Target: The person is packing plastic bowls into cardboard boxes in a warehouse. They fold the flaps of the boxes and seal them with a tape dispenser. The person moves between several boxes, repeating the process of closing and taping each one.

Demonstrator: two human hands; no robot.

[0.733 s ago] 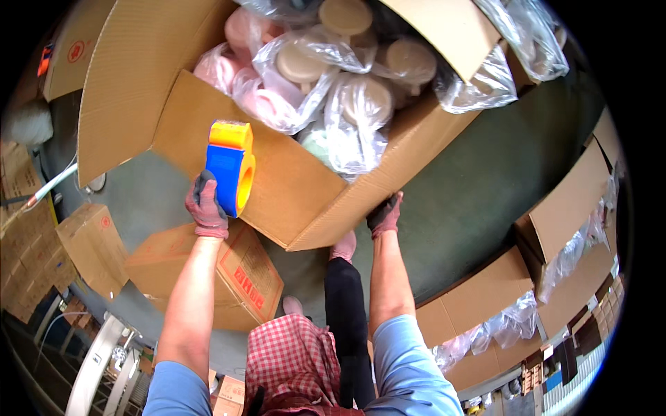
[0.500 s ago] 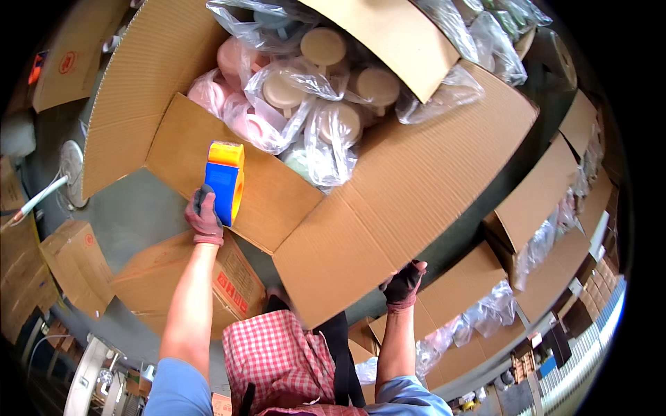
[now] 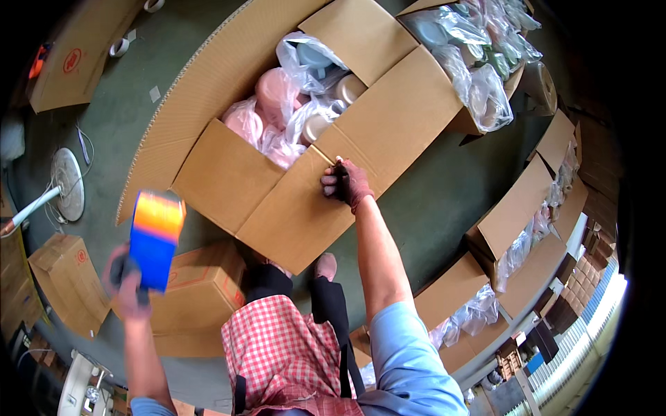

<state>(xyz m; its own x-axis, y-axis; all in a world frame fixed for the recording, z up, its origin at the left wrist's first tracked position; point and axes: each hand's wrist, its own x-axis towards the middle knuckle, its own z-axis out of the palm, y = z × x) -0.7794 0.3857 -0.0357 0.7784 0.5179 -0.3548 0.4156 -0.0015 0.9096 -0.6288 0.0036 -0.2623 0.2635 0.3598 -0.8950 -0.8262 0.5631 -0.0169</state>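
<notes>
My left hand (image 3: 126, 281), in a dark-palmed pinkish glove and blurred by motion, grips a blue and yellow tape dispenser (image 3: 154, 243) left of a large cardboard box. My gloved right hand (image 3: 347, 184) has its fingers curled and presses on the box's right flap (image 3: 388, 121), which lies folded inward over part of the opening. Beneath, pink cup-like pieces (image 3: 276, 90), beige ones (image 3: 316, 127) and a blue one (image 3: 313, 57) sit in clear plastic bags. The far flap (image 3: 361, 31) also leans inward. The left flap (image 3: 191, 90) stands outward, and the near flap (image 3: 225, 173) slopes out.
A taped cardboard carton (image 3: 201, 284) stands near my feet, with another carton (image 3: 73, 270) to its left. At far left is a white round base with a pole (image 3: 68, 186). More open boxes of bagged pieces line the right (image 3: 520, 201) and far right (image 3: 485, 83).
My right hand has brought the right flap inward, hiding some of the bagged pieces, and moved onto it. My left hand has swung the tape dispenser left and nearer to me.
</notes>
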